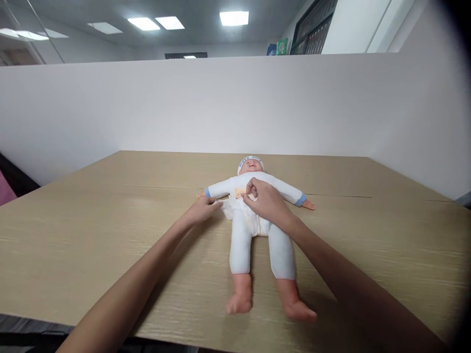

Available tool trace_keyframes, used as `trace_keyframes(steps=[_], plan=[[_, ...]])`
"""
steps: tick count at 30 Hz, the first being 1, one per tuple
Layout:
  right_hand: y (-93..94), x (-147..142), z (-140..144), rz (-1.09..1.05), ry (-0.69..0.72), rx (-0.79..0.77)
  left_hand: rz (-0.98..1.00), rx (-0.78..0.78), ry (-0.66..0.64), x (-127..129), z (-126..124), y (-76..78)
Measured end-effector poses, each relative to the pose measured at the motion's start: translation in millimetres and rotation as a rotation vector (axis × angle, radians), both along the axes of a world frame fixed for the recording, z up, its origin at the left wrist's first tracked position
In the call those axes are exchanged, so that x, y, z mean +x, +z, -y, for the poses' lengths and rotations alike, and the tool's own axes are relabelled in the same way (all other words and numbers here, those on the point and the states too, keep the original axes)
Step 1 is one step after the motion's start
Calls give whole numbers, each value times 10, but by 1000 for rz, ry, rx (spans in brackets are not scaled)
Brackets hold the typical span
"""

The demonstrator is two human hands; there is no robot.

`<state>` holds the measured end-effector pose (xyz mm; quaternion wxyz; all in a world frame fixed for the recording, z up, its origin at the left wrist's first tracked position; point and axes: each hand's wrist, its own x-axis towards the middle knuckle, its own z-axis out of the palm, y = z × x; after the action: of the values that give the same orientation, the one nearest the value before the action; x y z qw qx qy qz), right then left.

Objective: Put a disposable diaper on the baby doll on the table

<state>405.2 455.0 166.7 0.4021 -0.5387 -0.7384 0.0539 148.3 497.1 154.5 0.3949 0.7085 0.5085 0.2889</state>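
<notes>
Doll (pixel 253 215) flat on its back, mid wooden table (pixel 110 230) | my right hand (pixel 267 200) on doll's belly, fingers curled, pinching its white garment | my left hand (pixel 204 208) beside doll's waist, gripping cloth edge | white partition (pixel 147 108) behind doll's head.

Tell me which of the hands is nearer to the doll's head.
Right. The right hand rests on the doll at its chest, just below the head; the left hand sits lower, beside its waist.

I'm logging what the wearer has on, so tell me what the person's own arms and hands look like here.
Both arms are bare along all that shows, with no sleeves in view. The left hand and right hand wear no gloves; no rings, watch or bracelets can be made out. Nails look short and unpainted, though they are small in this view.
</notes>
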Motion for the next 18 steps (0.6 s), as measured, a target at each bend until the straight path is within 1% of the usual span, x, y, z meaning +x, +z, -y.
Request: trace_keyframes(steps=[2,5,8,9,10,12,14,15,18], plan=[[6,14,2,17,15,-8,77,-49,-17,94,-58,114],[52,16,39,49,38,-31,108,-3,-67,353,-88,254],[117,0,72,78,68,-52,180,18,-198,631,-75,285],[133,-4,75,80,67,-59,225,14,-224,696,-73,266],[144,-5,73,77,58,-67,275,11,-220,741,-75,235],[144,0,54,57,24,-77,353,15,-132,770,-88,145],[115,10,25,35,-10,-77,361,41,-27,744,-106,34],[91,14,10,24,-22,-70,344,60,-2,722,-115,-21],[13,23,-38,-21,-65,-30,321,105,-27,678,-146,-156]])
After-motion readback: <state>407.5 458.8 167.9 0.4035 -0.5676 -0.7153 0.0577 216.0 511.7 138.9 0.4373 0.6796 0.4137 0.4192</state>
